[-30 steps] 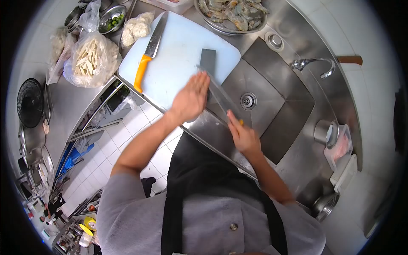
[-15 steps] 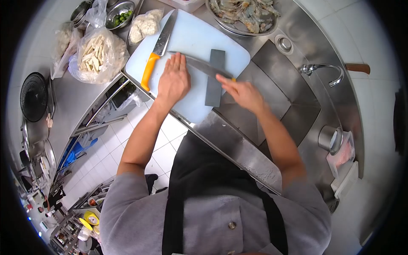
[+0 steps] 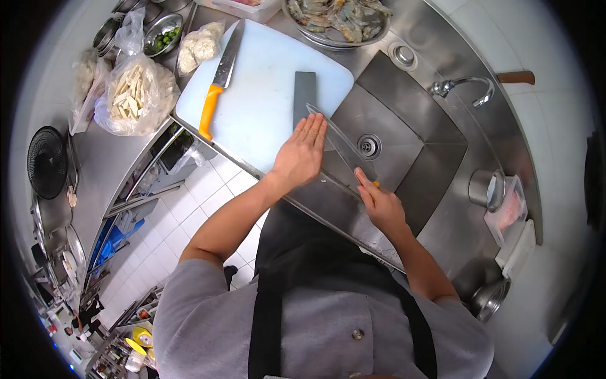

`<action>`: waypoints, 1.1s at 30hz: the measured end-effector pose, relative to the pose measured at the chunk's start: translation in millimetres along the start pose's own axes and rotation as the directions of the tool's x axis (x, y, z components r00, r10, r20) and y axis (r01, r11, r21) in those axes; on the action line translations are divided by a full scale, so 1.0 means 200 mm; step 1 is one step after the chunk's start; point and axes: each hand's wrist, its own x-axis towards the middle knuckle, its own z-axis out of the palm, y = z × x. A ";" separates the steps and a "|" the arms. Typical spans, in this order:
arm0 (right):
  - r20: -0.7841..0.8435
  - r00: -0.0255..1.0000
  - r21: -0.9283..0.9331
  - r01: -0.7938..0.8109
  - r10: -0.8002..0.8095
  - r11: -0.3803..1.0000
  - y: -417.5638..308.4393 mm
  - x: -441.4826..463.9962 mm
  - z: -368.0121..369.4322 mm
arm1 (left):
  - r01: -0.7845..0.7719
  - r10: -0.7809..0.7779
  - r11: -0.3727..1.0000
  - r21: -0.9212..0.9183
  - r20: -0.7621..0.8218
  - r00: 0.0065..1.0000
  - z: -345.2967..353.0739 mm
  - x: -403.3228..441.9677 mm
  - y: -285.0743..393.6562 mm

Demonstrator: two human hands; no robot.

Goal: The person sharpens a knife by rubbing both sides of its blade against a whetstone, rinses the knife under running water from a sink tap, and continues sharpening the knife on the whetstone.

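My right hand (image 3: 382, 205) is closed round the handle of a kitchen knife (image 3: 344, 145), its thumb along the top and only a bit of yellow showing. The blade slants up and left from that hand, with its tip end at a grey whetstone (image 3: 304, 90). My left hand (image 3: 302, 155) lies with straight, flat fingers against the blade near the tip, covering the stone's lower part. The whetstone rests on a white cutting board (image 3: 265, 76). A second knife (image 3: 218, 82) with a yellow handle lies on the board's left side.
Right of the board is a steel sink (image 3: 404, 132) with a drain and a tap (image 3: 464, 85). A bowl of shrimp (image 3: 341, 22) stands behind. Bagged pale strips (image 3: 132, 91) and a bowl of green pieces (image 3: 163, 35) sit at left. A steel pot (image 3: 483, 188) stands right.
The knife has slid down and to the right, towards me, along the whetstone. Both hands moved with it, and the blade now points more steeply upward. The view has shifted slightly.
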 end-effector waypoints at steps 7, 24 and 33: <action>-0.023 1.000 -0.151 -0.021 0.018 0.988 -0.19 0.21 -0.04 | -0.010 0.016 0.997 0.078 -0.087 0.996 -0.01 0.19 -0.26; 0.012 1.000 0.026 0.026 -0.027 0.999 -0.07 -0.05 0.15 | 0.055 -0.050 0.996 0.071 -0.062 0.997 -0.05 -0.15 -0.06; -0.064 0.981 -0.026 0.184 -0.185 0.983 -0.09 0.10 0.14 | 0.109 -0.104 0.992 0.060 -0.081 0.991 -0.06 -0.08 -0.18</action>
